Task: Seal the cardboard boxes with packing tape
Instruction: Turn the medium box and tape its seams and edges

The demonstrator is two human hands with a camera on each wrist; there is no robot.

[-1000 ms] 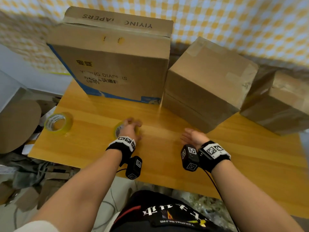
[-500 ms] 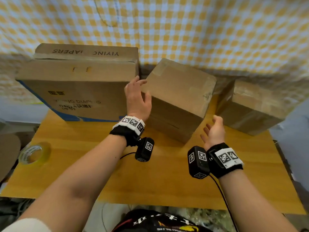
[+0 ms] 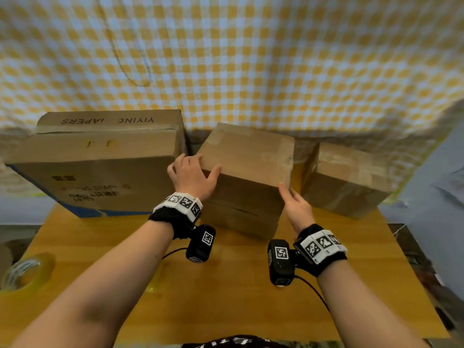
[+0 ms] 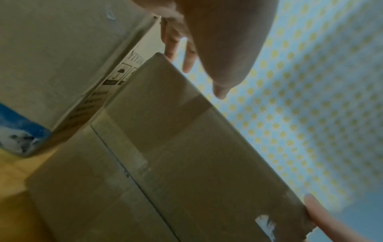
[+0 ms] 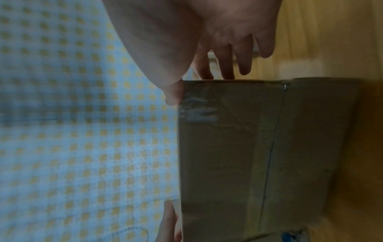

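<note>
Three cardboard boxes stand at the back of the wooden table [image 3: 226, 305]. The middle box [image 3: 251, 156], plain brown with old tape on top, sits at an angle. My left hand [image 3: 198, 167] lies over its top left corner, fingers down the left side and thumb on the front edge. My right hand [image 3: 291, 197] touches its front right corner, thumb up against the edge. In the left wrist view the fingers [image 4: 186, 65] reach straight past the middle box [image 4: 186, 163]. The right wrist view has straight fingers [image 5: 225, 68] along the box's [image 5: 228, 155] side. A tape roll [image 3: 25, 271] lies far left.
A large printed box [image 3: 100, 167] stands close against the middle box on the left. A smaller taped box [image 3: 351, 177] stands to the right with a gap between. A yellow checked cloth [image 3: 251, 59] hangs behind. The table's front half lies bare under my forearms.
My left hand left a tape roll on the table and rose to the middle box's left corner. My right hand moved up to its right corner. The view tilted upward.
</note>
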